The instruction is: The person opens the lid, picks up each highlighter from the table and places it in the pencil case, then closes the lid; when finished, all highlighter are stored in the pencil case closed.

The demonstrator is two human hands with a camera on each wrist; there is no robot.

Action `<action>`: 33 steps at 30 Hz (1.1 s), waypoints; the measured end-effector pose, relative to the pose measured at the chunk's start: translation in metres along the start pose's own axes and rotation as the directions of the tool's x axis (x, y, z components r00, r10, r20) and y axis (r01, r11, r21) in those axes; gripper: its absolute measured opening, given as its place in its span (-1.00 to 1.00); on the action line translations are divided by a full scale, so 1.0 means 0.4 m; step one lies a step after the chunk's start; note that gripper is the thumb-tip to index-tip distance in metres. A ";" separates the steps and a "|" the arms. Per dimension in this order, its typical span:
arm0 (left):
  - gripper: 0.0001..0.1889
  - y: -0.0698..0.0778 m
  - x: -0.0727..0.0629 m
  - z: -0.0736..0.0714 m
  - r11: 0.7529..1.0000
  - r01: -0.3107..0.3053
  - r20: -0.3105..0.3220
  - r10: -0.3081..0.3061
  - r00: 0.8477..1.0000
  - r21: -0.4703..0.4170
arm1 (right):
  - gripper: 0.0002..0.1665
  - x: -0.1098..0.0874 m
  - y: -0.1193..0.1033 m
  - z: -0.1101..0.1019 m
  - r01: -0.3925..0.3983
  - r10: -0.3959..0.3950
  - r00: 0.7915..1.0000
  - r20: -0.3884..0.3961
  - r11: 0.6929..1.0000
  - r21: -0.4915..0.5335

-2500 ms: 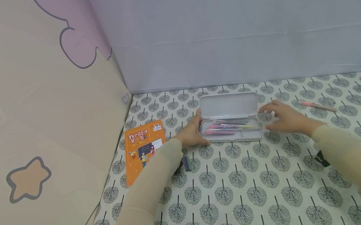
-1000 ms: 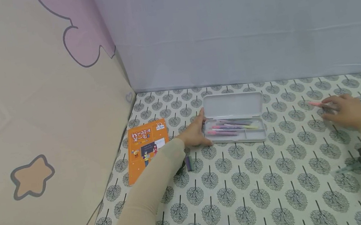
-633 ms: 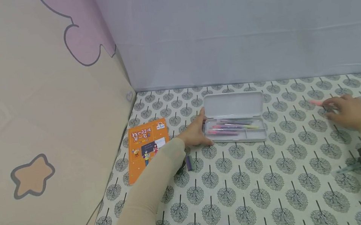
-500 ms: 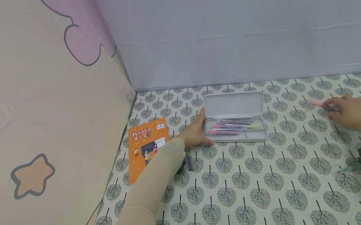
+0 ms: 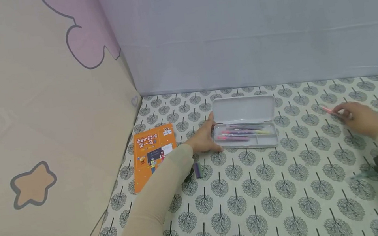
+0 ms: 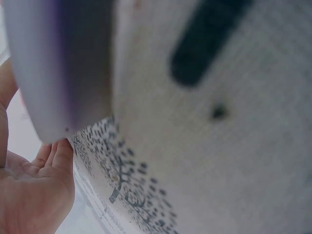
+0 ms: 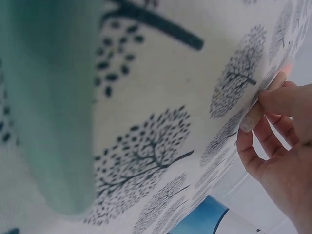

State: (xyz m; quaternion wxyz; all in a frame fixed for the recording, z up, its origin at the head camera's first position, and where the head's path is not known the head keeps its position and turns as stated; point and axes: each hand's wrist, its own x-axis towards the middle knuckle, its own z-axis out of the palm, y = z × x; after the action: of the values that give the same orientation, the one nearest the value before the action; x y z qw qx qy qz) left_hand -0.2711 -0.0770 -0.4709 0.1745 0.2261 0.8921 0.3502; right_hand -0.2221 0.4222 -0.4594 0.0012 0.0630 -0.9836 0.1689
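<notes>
My left hand [image 5: 203, 138] rests against the left end of an open white pencil case [image 5: 267, 139], thumb at the near side and fingers at the far side. Its fingers are spread and mostly straight; the left wrist view shows the palm, with part of the fingers hidden. Several pink, purple and yellow pens [image 5: 236, 138] lie in the larger compartment, and the lid [image 5: 243, 110] is tipped back. Away to the right, my right hand [image 5: 361, 117] pinches a pink-ended pen [image 5: 327, 109] between thumb and fingers. In the right wrist view this pen [image 7: 265, 100] is close over the cloth.
An orange book [image 5: 143, 152] lies left of the case, partly behind the left sleeve. A small purple-grey block [image 5: 198, 170] shows beside that sleeve. By the right sleeve is a pale green object [image 5: 363, 174]. A grey-white curtain [image 5: 237, 48] hangs behind the table.
My right hand has gone from the case's right end to the pen lying at the right, pinched it, and just now shifted slightly left. The left hand has stayed at the case.
</notes>
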 end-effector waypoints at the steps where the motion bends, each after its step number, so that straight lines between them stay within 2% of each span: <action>1: 0.51 0.000 0.000 0.000 1.000 0.001 0.001 -0.001 1.000 -0.002 | -0.59 0.002 -0.008 0.001 0.015 -0.015 1.000 -0.005 1.000 -0.002; 6: 0.52 -0.002 0.002 -0.001 1.000 0.002 0.004 -0.002 1.000 -0.009 | -0.58 0.017 -0.072 0.000 0.127 -0.127 0.991 -0.038 0.992 -0.003; 12: 0.53 -0.003 0.005 -0.001 1.000 -0.002 0.002 0.002 1.000 -0.013 | -0.57 0.028 -0.168 -0.004 0.253 -0.253 0.966 -0.061 0.967 -0.011; 19: 0.54 -0.005 0.003 -0.002 1.000 -0.004 0.015 0.004 1.000 -0.029 | -0.47 0.026 -0.276 0.005 0.388 -0.385 0.920 -0.079 0.921 0.035; 23: 0.53 -0.006 0.002 -0.002 1.000 -0.001 0.013 0.002 1.000 -0.031 | -0.47 0.031 -0.333 0.014 0.427 -0.424 0.903 -0.067 0.903 0.042; 28: 0.53 -0.006 0.001 -0.001 1.000 0.003 0.010 -0.003 1.000 -0.027 | -0.49 0.036 -0.401 0.030 0.454 -0.453 0.891 -0.033 0.886 0.098; 33: 0.53 -0.004 0.000 -0.002 1.000 0.000 0.016 0.000 1.000 -0.027 | -0.50 0.048 -0.460 0.054 0.510 -0.510 0.860 -0.039 0.849 0.137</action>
State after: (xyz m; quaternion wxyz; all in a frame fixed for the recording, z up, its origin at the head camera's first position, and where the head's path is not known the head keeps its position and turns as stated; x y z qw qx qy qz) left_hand -0.2722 -0.0785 -0.4714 0.1847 0.2266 0.8857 0.3606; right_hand -0.2179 0.2408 -0.4182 0.0421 0.3212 -0.9170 0.2326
